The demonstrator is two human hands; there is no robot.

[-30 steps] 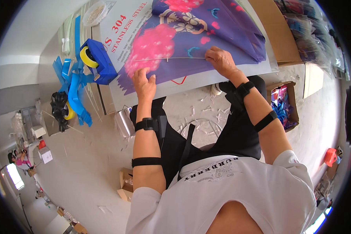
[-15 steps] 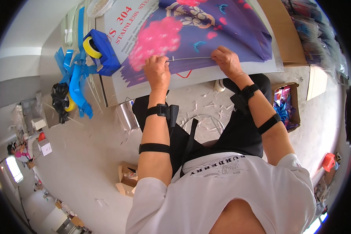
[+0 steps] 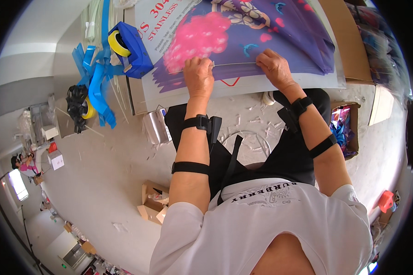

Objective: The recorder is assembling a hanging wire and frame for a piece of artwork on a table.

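Note:
A thin, pale, straight rod (image 3: 236, 63) stretches between my hands, just over the near part of a stack of purple plastic sheets (image 3: 234, 43) printed with pink balloons and hearts. My left hand (image 3: 198, 77) pinches it near the left end of the sheets, knuckles up. A small white piece sits on the rod beside those fingertips. My right hand (image 3: 275, 68) has thumb and fingers closed on the rod's other end. The stack lies on a white printed sheet (image 3: 163, 94) covering the worktable. My fingers hide both gripped spots.
Left of the sheets stands a blue tape dispenser (image 3: 140, 57) with yellow tape. Blue strips (image 3: 97, 91) and a black bundle (image 3: 76, 107) hang at the table's left side. A cardboard box (image 3: 346, 41) stands at the right; another box (image 3: 353, 130) with colourful pieces is lower down.
The whole view has shifted a little. My right hand has come slightly left over the sheets. The small white piece now sits against my left fingertips instead of a little apart.

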